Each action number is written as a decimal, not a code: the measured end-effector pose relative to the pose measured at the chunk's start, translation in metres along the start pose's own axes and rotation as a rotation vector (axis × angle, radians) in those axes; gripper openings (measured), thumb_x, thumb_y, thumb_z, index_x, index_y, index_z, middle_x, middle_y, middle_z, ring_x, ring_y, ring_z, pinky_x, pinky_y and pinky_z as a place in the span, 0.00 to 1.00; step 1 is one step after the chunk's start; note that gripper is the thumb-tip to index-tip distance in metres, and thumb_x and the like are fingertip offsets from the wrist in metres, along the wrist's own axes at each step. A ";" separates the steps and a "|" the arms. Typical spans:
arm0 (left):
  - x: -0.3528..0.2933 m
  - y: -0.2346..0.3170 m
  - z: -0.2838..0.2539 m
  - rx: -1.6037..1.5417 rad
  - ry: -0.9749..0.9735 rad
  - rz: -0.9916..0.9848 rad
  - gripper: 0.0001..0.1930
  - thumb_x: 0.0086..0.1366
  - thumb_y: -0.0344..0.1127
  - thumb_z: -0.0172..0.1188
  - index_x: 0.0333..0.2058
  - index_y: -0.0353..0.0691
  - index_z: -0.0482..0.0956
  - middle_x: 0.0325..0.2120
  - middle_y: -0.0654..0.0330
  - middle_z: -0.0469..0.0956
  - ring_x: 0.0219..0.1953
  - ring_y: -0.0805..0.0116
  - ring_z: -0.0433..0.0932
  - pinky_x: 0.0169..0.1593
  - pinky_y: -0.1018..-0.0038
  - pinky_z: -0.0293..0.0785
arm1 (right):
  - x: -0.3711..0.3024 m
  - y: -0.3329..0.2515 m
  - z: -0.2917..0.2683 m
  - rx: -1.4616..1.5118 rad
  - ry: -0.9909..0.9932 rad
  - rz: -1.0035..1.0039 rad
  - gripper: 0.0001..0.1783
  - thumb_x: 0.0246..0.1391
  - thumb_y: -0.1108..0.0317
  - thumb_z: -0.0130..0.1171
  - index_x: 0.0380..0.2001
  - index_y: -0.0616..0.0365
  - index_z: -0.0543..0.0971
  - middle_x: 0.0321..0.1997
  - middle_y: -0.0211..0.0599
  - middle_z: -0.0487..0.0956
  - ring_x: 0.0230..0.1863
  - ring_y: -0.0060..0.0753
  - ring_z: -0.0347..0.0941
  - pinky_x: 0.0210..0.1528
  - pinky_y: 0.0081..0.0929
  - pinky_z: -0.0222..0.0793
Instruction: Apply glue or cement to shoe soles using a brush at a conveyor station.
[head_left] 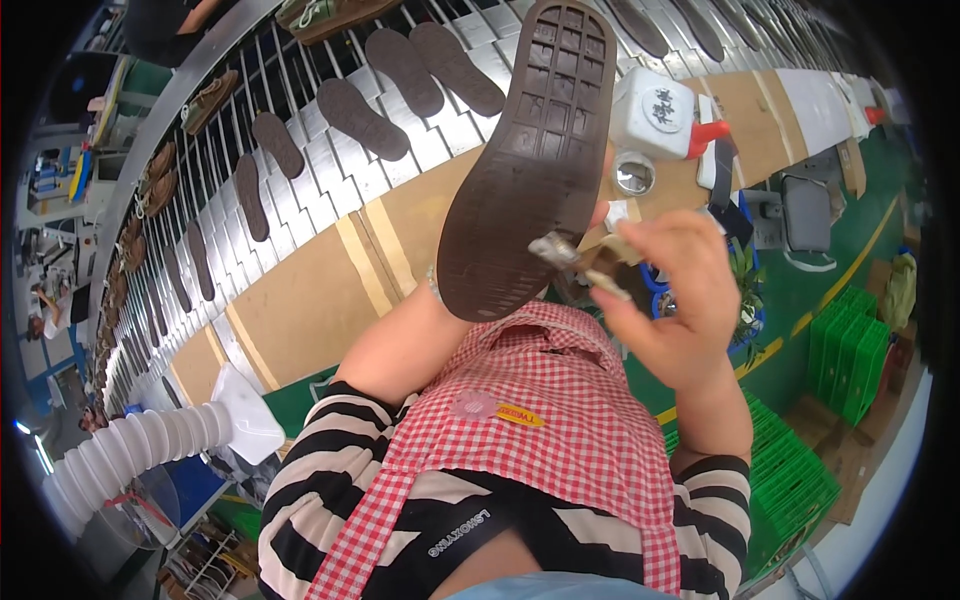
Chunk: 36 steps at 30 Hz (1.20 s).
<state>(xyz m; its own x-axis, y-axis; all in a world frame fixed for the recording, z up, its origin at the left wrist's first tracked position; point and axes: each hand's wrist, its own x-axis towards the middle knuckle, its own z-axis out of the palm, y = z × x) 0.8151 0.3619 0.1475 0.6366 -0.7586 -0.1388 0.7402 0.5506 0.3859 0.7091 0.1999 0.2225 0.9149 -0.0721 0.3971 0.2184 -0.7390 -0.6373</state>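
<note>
A large dark brown shoe sole [528, 170] is held up before me, its cleated underside facing me. Behind it, most of my left hand [600, 213] is hidden; fingertips show past the sole's right edge, gripping it. Pinched between the thumb and fingers of my right hand [672, 297] is a short flat brush [556, 250] with a tan, worn handle. Its bristle end meets or hovers just over the sole near the lower right; I cannot tell which.
Several brown soles [360, 118] lie on a metal roller conveyor [215, 240] beyond a cardboard-covered ledge [310, 270]. A white jug [650, 112] and a small round metal cup [633, 173] stand right of the sole. Green crates [850, 350] are at right, a white ribbed hose [150, 450] at left.
</note>
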 end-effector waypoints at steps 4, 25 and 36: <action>-0.002 -0.001 -0.005 0.680 0.028 0.004 0.27 0.69 0.34 0.60 0.64 0.37 0.65 0.60 0.53 0.72 0.63 0.55 0.71 0.65 0.59 0.72 | 0.008 0.014 -0.003 -0.088 0.081 0.019 0.26 0.35 0.73 0.73 0.44 0.60 0.83 0.37 0.37 0.80 0.42 0.44 0.75 0.45 0.37 0.71; 0.029 0.050 -0.062 -0.221 -0.057 -0.035 0.33 0.75 0.52 0.46 0.72 0.44 0.55 0.68 0.50 0.63 0.66 0.50 0.67 0.69 0.54 0.64 | 0.008 0.021 -0.015 0.002 0.270 0.122 0.26 0.38 0.74 0.72 0.47 0.61 0.81 0.42 0.43 0.80 0.45 0.44 0.75 0.49 0.36 0.71; 0.228 0.050 -0.070 -0.015 0.167 0.162 0.32 0.69 0.27 0.48 0.71 0.43 0.52 0.63 0.55 0.67 0.63 0.57 0.68 0.67 0.61 0.64 | -0.053 -0.012 0.026 -0.012 0.076 0.202 0.29 0.40 0.73 0.72 0.51 0.58 0.81 0.43 0.40 0.80 0.50 0.49 0.74 0.52 0.40 0.70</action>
<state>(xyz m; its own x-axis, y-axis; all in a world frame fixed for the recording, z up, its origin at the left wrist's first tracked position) 1.0123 0.2407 0.0707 0.7733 -0.5924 -0.2259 0.6279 0.6662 0.4024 0.6664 0.2302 0.1918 0.9115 -0.2690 0.3111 0.0289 -0.7126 -0.7010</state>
